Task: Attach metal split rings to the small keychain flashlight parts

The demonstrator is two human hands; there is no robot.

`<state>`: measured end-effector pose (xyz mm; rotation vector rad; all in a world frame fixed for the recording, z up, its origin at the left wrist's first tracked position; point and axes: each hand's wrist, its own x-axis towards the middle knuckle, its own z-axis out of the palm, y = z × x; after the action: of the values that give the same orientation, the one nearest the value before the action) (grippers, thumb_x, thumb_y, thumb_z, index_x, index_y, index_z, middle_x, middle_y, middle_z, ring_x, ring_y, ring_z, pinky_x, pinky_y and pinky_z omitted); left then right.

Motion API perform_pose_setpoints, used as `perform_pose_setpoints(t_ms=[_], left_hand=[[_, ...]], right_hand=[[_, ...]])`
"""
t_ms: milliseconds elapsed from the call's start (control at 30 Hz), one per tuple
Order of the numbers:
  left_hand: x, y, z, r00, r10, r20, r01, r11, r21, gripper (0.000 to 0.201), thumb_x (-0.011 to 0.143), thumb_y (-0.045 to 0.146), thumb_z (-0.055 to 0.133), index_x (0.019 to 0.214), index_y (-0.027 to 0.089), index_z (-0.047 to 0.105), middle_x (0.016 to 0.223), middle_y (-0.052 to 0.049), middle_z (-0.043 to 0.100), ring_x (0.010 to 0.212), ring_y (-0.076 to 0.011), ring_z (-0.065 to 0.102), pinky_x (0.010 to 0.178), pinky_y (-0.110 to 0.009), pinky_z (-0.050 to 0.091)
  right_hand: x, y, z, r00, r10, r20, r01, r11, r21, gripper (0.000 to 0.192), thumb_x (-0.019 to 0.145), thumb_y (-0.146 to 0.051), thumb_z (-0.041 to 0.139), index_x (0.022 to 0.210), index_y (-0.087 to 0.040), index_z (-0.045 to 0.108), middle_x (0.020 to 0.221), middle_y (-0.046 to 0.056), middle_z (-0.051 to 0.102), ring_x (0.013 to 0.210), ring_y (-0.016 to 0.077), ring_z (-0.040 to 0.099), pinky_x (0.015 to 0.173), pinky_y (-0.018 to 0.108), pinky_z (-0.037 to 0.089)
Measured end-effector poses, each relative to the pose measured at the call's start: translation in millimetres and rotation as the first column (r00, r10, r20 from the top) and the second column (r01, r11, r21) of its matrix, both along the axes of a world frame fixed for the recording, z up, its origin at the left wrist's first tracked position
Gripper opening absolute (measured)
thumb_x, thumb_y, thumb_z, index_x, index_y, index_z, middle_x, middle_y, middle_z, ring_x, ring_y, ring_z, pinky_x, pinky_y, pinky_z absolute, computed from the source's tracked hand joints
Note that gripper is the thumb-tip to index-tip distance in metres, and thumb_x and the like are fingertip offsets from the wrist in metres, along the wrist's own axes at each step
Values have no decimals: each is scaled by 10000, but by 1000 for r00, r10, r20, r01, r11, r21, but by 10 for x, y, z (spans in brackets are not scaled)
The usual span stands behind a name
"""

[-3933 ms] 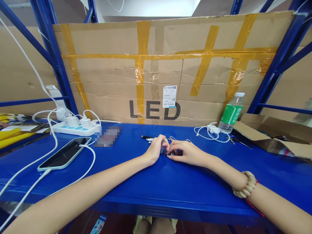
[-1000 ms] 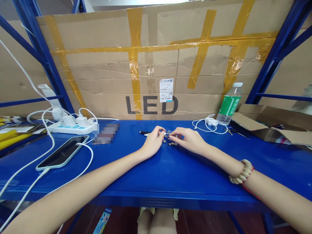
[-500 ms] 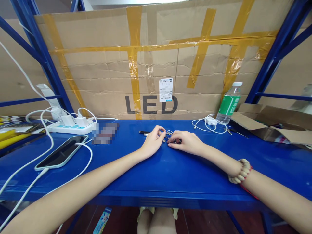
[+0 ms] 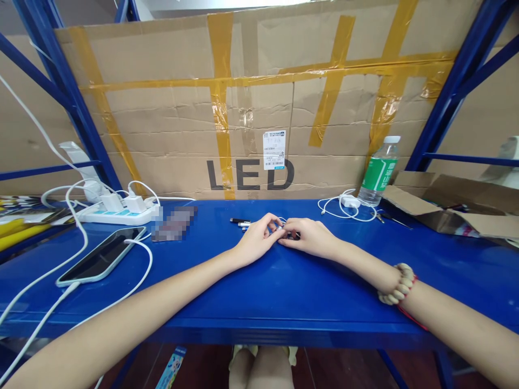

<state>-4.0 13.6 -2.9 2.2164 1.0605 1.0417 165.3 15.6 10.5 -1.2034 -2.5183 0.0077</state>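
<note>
My left hand and my right hand meet over the middle of the blue table, their fingertips nearly touching. Thumb and fingers of the left hand are curled into a pinch around something too small to name. The right hand's fingers bend over small dark and shiny pieces, mostly covered by the fingers. Just beyond the left hand lie slim pen-like sticks, one black and one silvery white, partly hidden behind it.
On the left are a phone with a white cable and a white power strip with plugs. To the right stand a water bottle, a coiled white cable and an open cardboard box. A large carton walls off the back.
My left hand has shifted slightly right and closer to my right hand, its fingertips lower. More of the pen-like sticks shows beside it. The right hand stays about where it was.
</note>
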Motion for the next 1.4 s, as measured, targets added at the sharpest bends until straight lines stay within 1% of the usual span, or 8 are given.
perform_pose_setpoints(t_ms=[100,267,467,667,767,933,1133,1400], left_hand=[[-2,-1,-3,1000,-17,-23,17,1000,12,159,814,281,487,935,180,509,706,39,496,591,-85,434,557,-199,343],[0,11,-6,999,-28,-38,29,999,18,157,824,280,474,938,177,510,719,35,504,600,-85,441,560,-199,343],[2,3,-8,998,-42,-55,42,999,15,135,827,263,464,919,176,510,723,28,525,612,-89,453,556,-194,346],[5,-6,2,995,-61,-83,61,998,-3,118,818,240,462,890,167,521,739,21,539,621,-90,461,563,-196,345],[4,3,-10,993,-69,-97,69,998,-7,120,816,245,457,862,167,536,712,23,539,600,-89,457,559,-198,346],[-2,26,-46,986,-119,-119,114,992,-48,127,807,251,465,836,167,555,669,24,547,613,-100,486,580,-204,372],[0,21,-43,986,-117,-119,111,992,-57,136,803,251,465,846,164,559,673,18,555,617,-104,494,582,-207,384],[-4,20,-50,987,-108,-123,102,993,-51,139,801,260,466,837,167,563,676,19,561,613,-104,496,576,-205,385]], right_hand=[[3,2,-3,1000,-7,-7,7,1000,5,165,795,-341,520,793,-209,619,826,-6,628,709,126,571,523,199,317],[10,16,-10,1000,19,-3,-19,1000,5,166,806,-340,504,829,-222,619,846,-2,625,722,127,568,536,199,316],[7,9,-4,1000,9,-8,-9,1000,2,157,797,-336,509,796,-210,603,827,-3,630,702,124,569,525,195,302],[-9,-7,11,1000,-7,11,7,1000,-16,139,788,-300,507,779,-203,606,819,0,633,713,126,572,527,195,300],[-14,-3,11,1000,-11,20,12,1000,-18,129,784,-287,507,783,-205,607,827,1,631,726,129,572,534,196,303],[-7,14,-5,1000,-16,19,16,1000,-13,112,770,-276,515,778,-212,606,823,-2,627,728,131,569,527,196,290],[6,16,-13,1000,-2,14,2,1000,-13,118,766,-272,510,784,-216,612,801,-5,621,709,126,560,521,196,274],[-20,-29,34,1000,-8,25,9,999,-32,102,756,-237,510,768,-199,604,779,-6,613,681,117,547,507,193,253]])
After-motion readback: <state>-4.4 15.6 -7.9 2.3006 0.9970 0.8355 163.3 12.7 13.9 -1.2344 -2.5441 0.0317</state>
